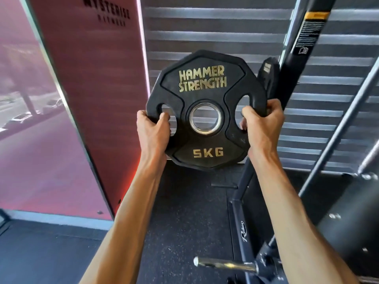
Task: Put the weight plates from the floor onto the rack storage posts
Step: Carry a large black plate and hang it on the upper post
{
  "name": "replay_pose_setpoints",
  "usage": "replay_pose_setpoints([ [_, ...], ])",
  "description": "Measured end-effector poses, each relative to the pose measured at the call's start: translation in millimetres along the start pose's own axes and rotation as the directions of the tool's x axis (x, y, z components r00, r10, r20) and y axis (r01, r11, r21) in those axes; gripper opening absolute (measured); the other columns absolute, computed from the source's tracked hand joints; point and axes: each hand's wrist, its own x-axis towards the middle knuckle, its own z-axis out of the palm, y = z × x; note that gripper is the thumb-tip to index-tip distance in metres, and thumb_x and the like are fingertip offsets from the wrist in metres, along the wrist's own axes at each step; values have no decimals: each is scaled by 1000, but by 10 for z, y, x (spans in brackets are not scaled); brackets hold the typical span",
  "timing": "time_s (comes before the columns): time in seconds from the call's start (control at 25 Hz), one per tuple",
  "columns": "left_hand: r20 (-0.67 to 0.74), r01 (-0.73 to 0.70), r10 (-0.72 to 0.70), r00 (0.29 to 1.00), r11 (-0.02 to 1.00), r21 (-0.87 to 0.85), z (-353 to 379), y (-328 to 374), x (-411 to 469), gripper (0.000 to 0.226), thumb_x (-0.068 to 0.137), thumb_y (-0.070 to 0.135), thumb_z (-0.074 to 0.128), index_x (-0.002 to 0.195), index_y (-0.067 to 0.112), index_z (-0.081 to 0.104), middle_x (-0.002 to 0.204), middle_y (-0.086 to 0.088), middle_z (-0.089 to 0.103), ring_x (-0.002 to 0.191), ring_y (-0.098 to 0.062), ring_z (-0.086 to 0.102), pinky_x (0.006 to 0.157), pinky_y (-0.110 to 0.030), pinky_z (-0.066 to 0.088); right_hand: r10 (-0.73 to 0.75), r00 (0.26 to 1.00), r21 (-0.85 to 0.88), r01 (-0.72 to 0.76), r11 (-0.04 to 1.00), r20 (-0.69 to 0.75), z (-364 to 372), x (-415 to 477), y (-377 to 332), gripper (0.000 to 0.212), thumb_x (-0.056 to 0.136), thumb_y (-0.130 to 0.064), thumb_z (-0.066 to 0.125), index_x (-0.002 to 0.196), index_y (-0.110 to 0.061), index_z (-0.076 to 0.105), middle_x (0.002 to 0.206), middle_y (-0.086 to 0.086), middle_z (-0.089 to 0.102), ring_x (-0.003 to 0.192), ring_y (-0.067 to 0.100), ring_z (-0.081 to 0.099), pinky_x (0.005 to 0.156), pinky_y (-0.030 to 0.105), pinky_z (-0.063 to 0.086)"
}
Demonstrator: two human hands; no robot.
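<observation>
Weight plates, two: one black 5 KG plate (205,111) marked HAMMER STRENGTH, held upright in the air at centre and clear of the floor (184,212); one second black plate (267,76), seen edge-on just behind its right rim, against the rack upright (303,48). Hands, two: left hand (152,130) clamped round the held plate's left rim at the grip hole, right hand (264,124) wrapped likewise round the right rim. Storage posts, one in view: a chrome post (225,264) jutting left from the rack, near and low, well below the held plate; one red panel (98,78) at far left.

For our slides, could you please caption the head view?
Left hand and right hand grip a 5KG plate beside the rack.
</observation>
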Motion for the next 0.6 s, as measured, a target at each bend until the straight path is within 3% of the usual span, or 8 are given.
replay_pose_setpoints([
  [0.32,63,56,-58,996,998,20,164,-688,1764,21,75,26,61,88,18,47,88,-14,59,71,-24,55,61,-38,48,-14,999,-17,13,1000,-34,1278,729,1003,26,75,-13,68,96,-10,51,73,9,59,66,19,59,62,26,53],
  [0.48,103,78,-81,991,997,29,487,-848,2609,16,79,13,58,90,14,46,85,-11,56,70,-20,53,59,-35,46,-6,996,-4,5,1000,-90,1814,1307,1361,25,73,-11,66,89,-14,48,69,6,55,62,20,55,59,29,51],
  [0.6,145,96,-100,984,995,37,771,-1015,3234,17,76,18,60,86,15,47,83,-9,57,70,-21,54,62,-39,49,-19,991,-31,15,999,-136,2149,1712,1621,27,74,-12,67,93,-11,49,68,4,56,63,20,56,59,29,51],
])
